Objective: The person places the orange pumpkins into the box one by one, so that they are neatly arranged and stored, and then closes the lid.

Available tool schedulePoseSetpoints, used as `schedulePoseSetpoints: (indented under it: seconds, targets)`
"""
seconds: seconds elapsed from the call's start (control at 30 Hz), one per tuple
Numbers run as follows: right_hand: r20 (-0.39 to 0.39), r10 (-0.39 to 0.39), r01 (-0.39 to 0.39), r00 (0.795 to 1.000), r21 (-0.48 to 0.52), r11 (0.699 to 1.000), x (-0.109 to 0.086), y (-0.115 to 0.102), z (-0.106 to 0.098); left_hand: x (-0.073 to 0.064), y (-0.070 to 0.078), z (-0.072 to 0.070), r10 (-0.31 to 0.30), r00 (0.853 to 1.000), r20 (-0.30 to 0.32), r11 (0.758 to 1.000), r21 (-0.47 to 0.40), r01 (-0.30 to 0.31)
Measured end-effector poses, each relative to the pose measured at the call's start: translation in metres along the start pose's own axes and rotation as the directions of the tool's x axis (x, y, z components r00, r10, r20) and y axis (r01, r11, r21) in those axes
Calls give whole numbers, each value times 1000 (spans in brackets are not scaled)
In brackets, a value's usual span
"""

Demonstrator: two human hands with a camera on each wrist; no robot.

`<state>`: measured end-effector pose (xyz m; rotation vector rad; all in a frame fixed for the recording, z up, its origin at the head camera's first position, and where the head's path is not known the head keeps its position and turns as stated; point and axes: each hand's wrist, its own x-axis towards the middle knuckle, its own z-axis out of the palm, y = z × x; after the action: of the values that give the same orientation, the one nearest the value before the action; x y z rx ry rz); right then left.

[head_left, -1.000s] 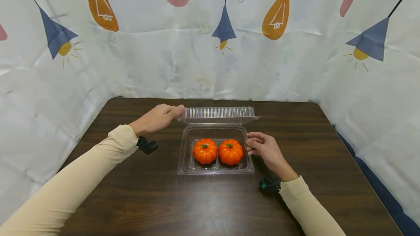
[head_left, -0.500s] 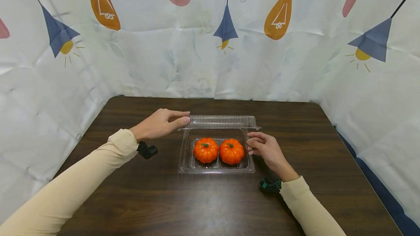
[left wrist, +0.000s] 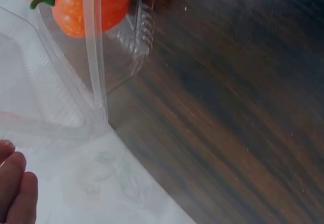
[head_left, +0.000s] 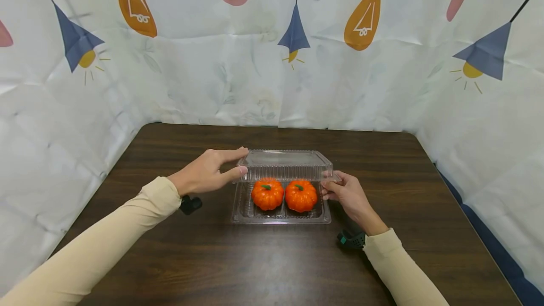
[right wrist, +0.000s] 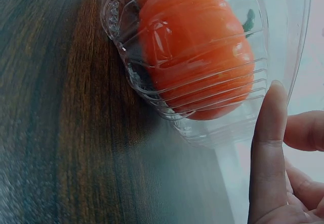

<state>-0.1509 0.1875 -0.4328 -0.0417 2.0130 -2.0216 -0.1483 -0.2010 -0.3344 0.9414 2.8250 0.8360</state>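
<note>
A clear plastic clamshell container (head_left: pixel 281 220) lies on the brown table, with two small orange pumpkins inside: one on the left (head_left: pixel 267 194), one on the right (head_left: pixel 301 196). Its ribbed lid (head_left: pixel 284 158) leans forward over the back part of the base. At the lid's left end, my left hand (head_left: pixel 208 171) touches it with thumb and fingers extended and spread. My right hand (head_left: pixel 348 196) pinches the right rim of the base, thumb toward the tray. The right wrist view shows a pumpkin (right wrist: pixel 197 57) through the clear wall beside the index finger (right wrist: pixel 271 148).
The dark wood-grain table (head_left: pixel 272 263) extends around the container. A white patterned cloth (head_left: pixel 191 84) hangs behind it and along both sides. Each wrist wears a dark strap; the right one (head_left: pixel 352 240) is green-black.
The lid has swung forward and down toward the base, and my left hand has come nearer with it, its thumb and index spreading apart. My right hand stays at the right rim.
</note>
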Motion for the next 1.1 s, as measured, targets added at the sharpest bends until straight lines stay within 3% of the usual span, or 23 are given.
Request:
schedulePoseSetpoints:
  seconds: [0.57, 0.83, 1.1]
  targets:
    - [-10, 1, -1, 1000, -70, 998, -1, 2, -2, -11, -3, 12, 62, 998, 30, 992, 108, -65]
    - [-77, 72, -81, 994, -128, 988, -5, -4, -3, -16, -7, 23, 113, 994, 12, 974, 196, -113]
    - [-91, 52, -70, 994, -212, 975, -12, -10, -7, -20, -8, 26, 142, 990, 11, 957, 254, -140]
